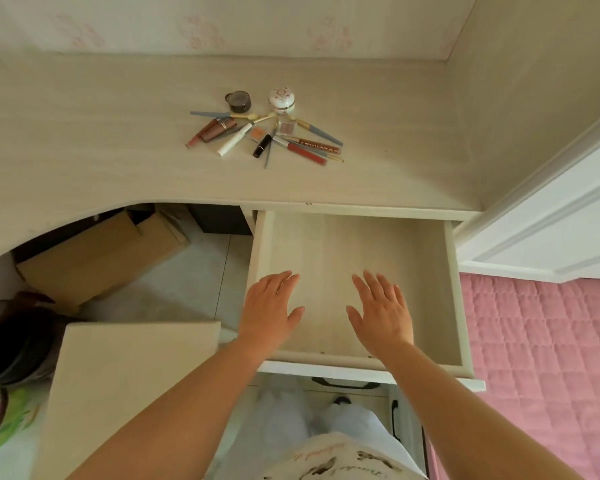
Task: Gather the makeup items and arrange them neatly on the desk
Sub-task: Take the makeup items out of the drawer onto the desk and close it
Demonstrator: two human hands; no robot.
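Note:
A loose pile of makeup lies on the pale wooden desk: a round dark compact, a white floral jar, a white tube, a black lipstick, a red lip gloss, brown lip tubes and several blue-handled brushes. Below the desk, a drawer is pulled out and nothing shows inside it. My left hand and my right hand hover over the drawer with fingers straight, palms down, holding nothing.
Cardboard boxes sit under the desk at the left. A pale stool top stands beside my left arm, with a dark bin further left. A white door and a pink quilted bed lie to the right.

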